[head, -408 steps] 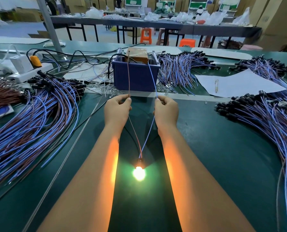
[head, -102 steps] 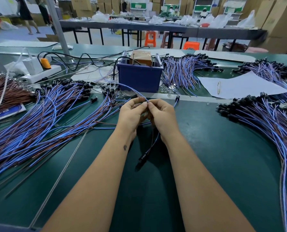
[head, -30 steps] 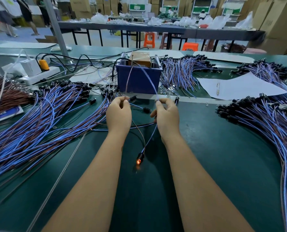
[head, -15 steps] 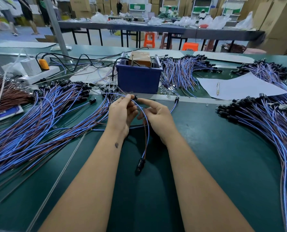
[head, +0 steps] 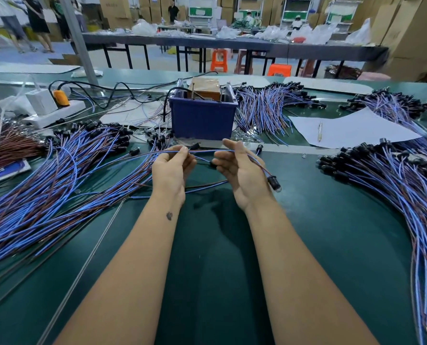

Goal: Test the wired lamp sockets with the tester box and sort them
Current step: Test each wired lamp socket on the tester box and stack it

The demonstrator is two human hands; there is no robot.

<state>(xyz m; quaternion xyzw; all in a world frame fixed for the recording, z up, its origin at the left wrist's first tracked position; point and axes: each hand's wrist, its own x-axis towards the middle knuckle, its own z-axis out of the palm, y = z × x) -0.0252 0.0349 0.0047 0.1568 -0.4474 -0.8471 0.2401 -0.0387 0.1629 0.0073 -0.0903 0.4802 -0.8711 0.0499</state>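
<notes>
The wired lamp socket (head: pixel 273 182), which hung down between the wrists half a second ago, now lies across the right hand (head: pixel 242 171), its black head beside the right wrist. The left hand (head: pixel 172 168) pinches its wires (head: pixel 202 151), and the right hand's fingers curl loosely under them. The tester box (head: pixel 202 113) stands just behind the hands.

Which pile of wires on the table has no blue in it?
The brown wire bundle at the far left edge, beside the white power strip. Every other pile mixes blue and brown wires ending in black sockets.
</notes>
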